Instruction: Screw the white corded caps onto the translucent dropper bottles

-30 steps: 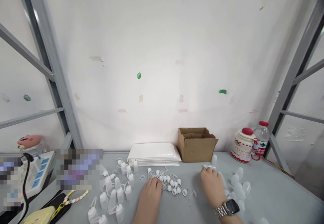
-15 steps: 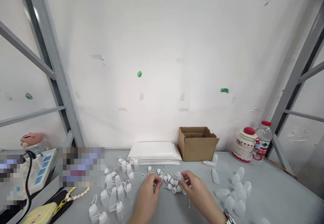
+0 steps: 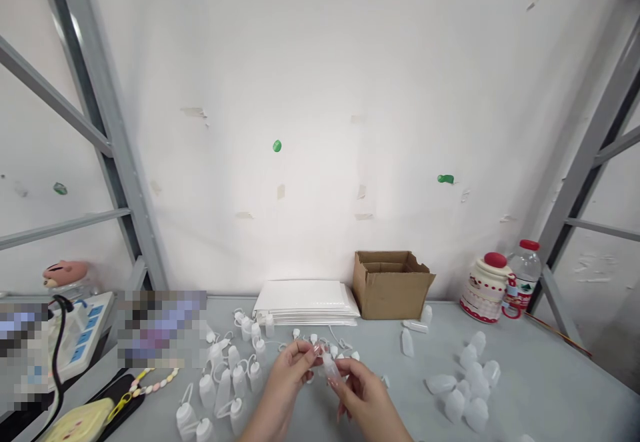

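Note:
My right hand [image 3: 363,392] is closed around a small translucent plastic bottle [image 3: 331,367], held tilted with its neck up and to the left. My left hand [image 3: 293,375] pinches a small white cap [image 3: 320,350] at the bottle's neck; the fingertips partly hide it, so I cannot tell whether it sits on the neck. Behind and beneath the fingers lie several loose white caps [image 3: 334,349] with thin straps. To the left of my left hand several white bottles with strapped caps [image 3: 239,379] stand in a group.
Several uncapped translucent bottles [image 3: 477,382] lie at the right. A brown cardboard box [image 3: 393,295] and a stack of white sheets [image 3: 305,299] stand by the wall. A decorated jar [image 3: 486,292] and a red-capped bottle [image 3: 525,272] occupy the right back, a power strip [image 3: 90,342] the left.
My right hand has brought the bottle left from beside the cap pile to my left hand. Both hands now meet at the bottle's neck. A loose bottle near the box has shifted left.

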Demonstrator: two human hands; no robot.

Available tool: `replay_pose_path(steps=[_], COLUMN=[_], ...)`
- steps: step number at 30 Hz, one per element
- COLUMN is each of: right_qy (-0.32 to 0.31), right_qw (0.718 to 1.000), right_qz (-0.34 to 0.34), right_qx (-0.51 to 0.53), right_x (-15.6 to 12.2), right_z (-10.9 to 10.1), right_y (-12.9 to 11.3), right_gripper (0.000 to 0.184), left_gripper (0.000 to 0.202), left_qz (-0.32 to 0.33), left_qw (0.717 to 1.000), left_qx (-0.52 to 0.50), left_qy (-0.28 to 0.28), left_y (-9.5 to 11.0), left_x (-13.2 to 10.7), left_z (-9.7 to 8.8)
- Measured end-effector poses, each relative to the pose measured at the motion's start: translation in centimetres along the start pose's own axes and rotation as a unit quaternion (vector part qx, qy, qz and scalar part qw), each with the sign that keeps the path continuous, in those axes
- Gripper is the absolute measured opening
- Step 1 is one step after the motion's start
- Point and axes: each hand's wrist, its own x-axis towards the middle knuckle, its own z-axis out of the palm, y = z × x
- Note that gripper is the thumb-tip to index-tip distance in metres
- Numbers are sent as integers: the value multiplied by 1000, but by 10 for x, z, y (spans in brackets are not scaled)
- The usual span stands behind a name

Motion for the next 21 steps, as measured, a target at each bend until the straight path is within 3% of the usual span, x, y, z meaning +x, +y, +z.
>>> replay_pose_path(steps=[6,14,21], right_qy=[16,19,65], right_qw=[999,995,995], right_qz=[-4,-24,-3], right_qx=[-34,-91,-69], right_x=[-2,1,3], right_z=[0,-4,-7], right_y=[-1,6,-1], right_gripper=[33,27,39], left_gripper=[30,35,30], left_qz=[10,43,78], left_qw=[1000,999,996], left_qx=[1,-3,13], left_qy=[-18,3,40], left_y=[-3,-1,-2], left_x=[2,4,5], left_z=[2,0,-1])
